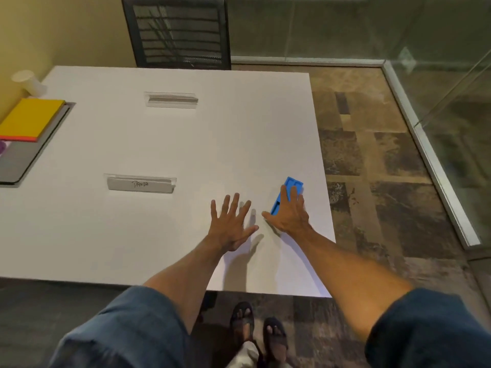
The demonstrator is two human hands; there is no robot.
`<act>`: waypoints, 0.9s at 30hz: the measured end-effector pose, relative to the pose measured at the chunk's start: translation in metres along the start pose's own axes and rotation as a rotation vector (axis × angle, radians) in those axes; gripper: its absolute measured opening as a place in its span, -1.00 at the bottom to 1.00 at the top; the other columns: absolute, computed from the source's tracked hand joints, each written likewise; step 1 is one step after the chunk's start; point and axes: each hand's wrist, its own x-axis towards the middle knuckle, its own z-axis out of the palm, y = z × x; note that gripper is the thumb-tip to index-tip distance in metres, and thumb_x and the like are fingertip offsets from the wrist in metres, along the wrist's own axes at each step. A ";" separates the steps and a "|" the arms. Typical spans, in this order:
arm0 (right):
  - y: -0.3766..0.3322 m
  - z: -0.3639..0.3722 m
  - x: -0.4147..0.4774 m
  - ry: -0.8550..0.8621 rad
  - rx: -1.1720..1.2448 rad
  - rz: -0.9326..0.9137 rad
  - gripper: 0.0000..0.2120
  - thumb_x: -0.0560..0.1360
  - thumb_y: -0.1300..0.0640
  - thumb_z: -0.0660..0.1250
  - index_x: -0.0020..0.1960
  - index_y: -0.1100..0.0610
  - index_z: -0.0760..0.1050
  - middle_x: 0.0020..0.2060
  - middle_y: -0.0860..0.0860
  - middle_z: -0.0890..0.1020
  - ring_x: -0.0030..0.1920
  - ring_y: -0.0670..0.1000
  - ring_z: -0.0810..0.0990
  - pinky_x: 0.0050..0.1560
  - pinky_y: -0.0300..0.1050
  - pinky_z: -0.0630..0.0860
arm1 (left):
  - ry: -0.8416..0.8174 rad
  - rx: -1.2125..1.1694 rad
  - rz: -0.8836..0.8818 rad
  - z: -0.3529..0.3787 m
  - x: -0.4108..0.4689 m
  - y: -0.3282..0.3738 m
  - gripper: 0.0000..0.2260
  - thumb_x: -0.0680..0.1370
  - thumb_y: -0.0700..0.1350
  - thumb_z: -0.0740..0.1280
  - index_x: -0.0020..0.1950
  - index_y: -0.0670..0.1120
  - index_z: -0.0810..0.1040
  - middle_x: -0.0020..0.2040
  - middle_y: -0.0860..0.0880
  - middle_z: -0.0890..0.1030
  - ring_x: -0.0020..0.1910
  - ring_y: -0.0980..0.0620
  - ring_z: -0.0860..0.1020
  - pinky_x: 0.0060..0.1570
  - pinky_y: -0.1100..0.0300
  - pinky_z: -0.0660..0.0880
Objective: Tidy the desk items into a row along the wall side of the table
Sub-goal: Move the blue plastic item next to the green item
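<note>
— Blue plastic is what the right hand lies on: a flat blue block with recesses in its top, near the table's right edge.

— Gripped?

— No. The fingers are laid straight along the block and the thumb sticks out to the left. Nothing curls round it.

— And the left hand?

— Spread wide, fingers splayed and straight, holding nothing, just beside the right one. The two thumbs come near each other but do not touch. Whether the palm rests on the white table or hovers just above it I cannot tell. A shadow falls beside it.

— Where does the block lie as to the wall?

— On the side away from it. The yellow wall runs along the left, and the block lies at the opposite edge, turned so its far end points up and to the right.

— What lies further out?

— Two clear name holders towards the middle. The nearer one has a card with "PANDA" written by hand, and the farther one shows a grey card. By the wall, a yellow pad rests on a grey mat, and beyond that is a white paper cup at the corner. A black mesh chair stands at the table's far side.
</note>
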 end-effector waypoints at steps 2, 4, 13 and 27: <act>-0.003 0.004 0.007 -0.012 -0.004 0.028 0.02 0.44 -0.22 0.37 0.58 0.08 -0.23 0.56 0.18 -0.15 0.55 0.27 -0.09 0.46 0.15 0.17 | -0.019 0.010 0.015 0.003 0.008 -0.008 -0.34 0.58 0.33 -0.07 0.59 0.05 -0.15 0.59 -0.08 -0.18 0.56 -0.15 -0.19 0.43 -0.27 -0.25; -0.004 0.003 0.007 -0.027 -0.008 0.038 0.03 0.44 -0.13 0.41 0.58 0.09 -0.25 0.55 0.22 -0.18 0.54 0.28 -0.07 0.47 0.12 0.17 | -0.016 0.025 0.021 0.007 0.011 -0.012 -0.33 0.58 0.33 -0.07 0.59 0.05 -0.15 0.60 -0.08 -0.17 0.56 -0.15 -0.18 0.43 -0.28 -0.23; -0.008 0.001 0.015 0.000 -0.069 0.044 0.04 0.39 -0.01 0.48 0.57 0.16 -0.18 0.52 0.23 -0.02 0.46 0.27 0.15 0.38 0.04 0.31 | -0.016 -0.006 0.034 0.004 0.019 -0.017 -0.33 0.58 0.33 -0.08 0.59 0.05 -0.15 0.59 -0.09 -0.18 0.56 -0.16 -0.19 0.43 -0.28 -0.24; -0.017 -0.019 -0.023 -0.021 -0.143 -0.171 0.10 0.32 0.09 0.55 0.57 0.10 -0.16 0.52 0.15 0.00 0.48 0.15 0.10 0.28 -0.05 0.41 | 0.055 -0.051 -0.108 -0.020 -0.018 0.001 -0.33 0.57 0.35 -0.11 0.58 0.08 -0.18 0.58 -0.09 -0.24 0.55 -0.16 -0.24 0.41 -0.27 -0.31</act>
